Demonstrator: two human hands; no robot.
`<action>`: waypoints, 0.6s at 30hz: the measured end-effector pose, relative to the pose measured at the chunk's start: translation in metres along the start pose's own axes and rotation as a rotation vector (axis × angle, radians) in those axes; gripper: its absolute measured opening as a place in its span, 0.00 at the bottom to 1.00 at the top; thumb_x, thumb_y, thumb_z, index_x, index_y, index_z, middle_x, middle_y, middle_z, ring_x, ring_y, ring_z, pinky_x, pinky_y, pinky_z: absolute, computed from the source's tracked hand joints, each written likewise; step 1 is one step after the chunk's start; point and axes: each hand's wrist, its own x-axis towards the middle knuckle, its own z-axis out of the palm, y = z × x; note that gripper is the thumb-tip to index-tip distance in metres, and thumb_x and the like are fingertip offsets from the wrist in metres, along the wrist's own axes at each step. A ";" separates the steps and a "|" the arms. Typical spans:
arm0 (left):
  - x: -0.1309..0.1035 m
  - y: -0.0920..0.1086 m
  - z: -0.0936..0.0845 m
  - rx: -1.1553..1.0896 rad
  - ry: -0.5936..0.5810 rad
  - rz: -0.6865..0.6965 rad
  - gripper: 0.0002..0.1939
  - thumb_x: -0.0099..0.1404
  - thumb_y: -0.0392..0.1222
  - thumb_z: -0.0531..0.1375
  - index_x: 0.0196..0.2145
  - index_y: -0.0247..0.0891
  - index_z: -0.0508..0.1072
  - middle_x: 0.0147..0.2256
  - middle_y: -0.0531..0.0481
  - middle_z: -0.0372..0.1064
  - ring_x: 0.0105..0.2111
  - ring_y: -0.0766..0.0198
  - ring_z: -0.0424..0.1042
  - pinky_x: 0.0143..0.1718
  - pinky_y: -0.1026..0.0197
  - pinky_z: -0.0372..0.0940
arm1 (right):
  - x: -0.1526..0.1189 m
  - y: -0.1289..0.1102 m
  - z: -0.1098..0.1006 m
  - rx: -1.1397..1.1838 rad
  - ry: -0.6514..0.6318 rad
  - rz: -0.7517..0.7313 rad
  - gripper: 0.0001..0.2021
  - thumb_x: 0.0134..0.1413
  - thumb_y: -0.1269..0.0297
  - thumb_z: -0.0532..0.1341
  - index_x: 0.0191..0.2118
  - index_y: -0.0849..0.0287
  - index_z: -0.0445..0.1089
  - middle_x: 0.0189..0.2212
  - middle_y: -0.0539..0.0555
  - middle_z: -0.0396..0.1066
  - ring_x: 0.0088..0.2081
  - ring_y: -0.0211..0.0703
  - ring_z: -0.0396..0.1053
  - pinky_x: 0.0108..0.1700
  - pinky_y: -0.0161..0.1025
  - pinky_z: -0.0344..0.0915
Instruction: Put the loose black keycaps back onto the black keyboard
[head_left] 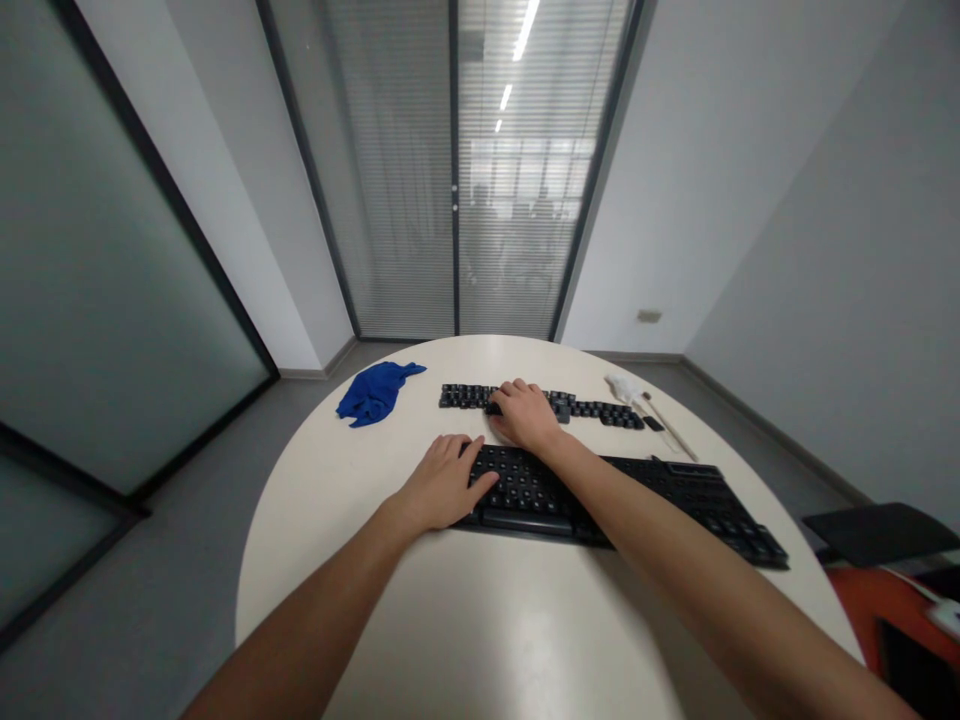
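A black keyboard (525,522) lies across the round table, with bare-looking key positions over its left part and raised keys at its right end. My left hand (439,485) rests on the keyboard's left end, thumb apart from the other fingers and lying over the keys. Behind the keyboard runs a band of loose black keycaps (600,411) in rows. My right hand (525,415) reaches over the keyboard to these rows, its fingers curled down around a dark keycap (492,408). The palm hides part of the rows, and my right forearm covers part of the keyboard.
A crumpled blue cloth (377,392) lies at the table's left. On the right are a white crumpled cloth or tissue (624,387), a thin stick (671,428) and a small black piece (653,424). A red-orange chair (862,610) stands beyond the table (315,560).
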 end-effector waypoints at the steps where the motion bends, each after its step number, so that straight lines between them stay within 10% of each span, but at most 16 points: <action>1: 0.000 0.000 0.000 0.003 0.001 0.000 0.32 0.74 0.57 0.50 0.65 0.31 0.62 0.57 0.35 0.65 0.58 0.46 0.62 0.64 0.46 0.53 | 0.002 -0.001 0.001 -0.014 0.000 -0.004 0.13 0.59 0.64 0.63 0.48 0.60 0.73 0.47 0.62 0.73 0.52 0.57 0.64 0.51 0.48 0.59; 18: 0.000 -0.001 0.001 0.018 0.020 0.007 0.29 0.73 0.57 0.50 0.63 0.34 0.64 0.56 0.37 0.66 0.56 0.47 0.63 0.62 0.46 0.56 | 0.004 -0.007 0.000 -0.015 0.010 -0.096 0.08 0.61 0.66 0.61 0.41 0.62 0.76 0.44 0.61 0.76 0.51 0.55 0.64 0.50 0.48 0.56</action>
